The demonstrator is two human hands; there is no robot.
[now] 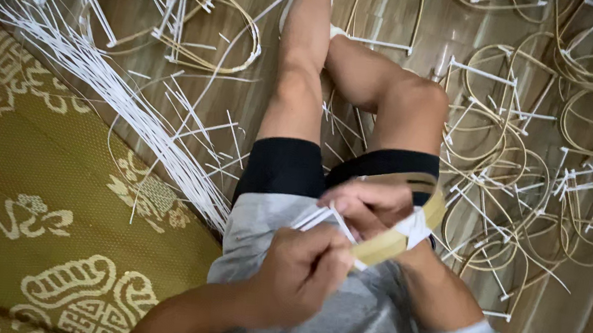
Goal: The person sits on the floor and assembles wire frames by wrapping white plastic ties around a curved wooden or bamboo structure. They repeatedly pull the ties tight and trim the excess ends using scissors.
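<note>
I sit on the floor with my legs stretched out. My right hand [366,205] grips a flat pale bamboo hoop [419,220] held over my lap. A white plastic strip [320,217] is wrapped around the hoop where its ends overlap, and loose tails stick out to the left. My left hand [300,273] pinches those white tails between thumb and fingers, just below my right hand.
A long bundle of white plastic strips [120,96] lies on the wooden floor to my left, beside a yellow patterned mat [51,192]. Several tied bamboo hoops [530,176] are piled to my right and ahead [201,24]. Loose strip offcuts litter the floor.
</note>
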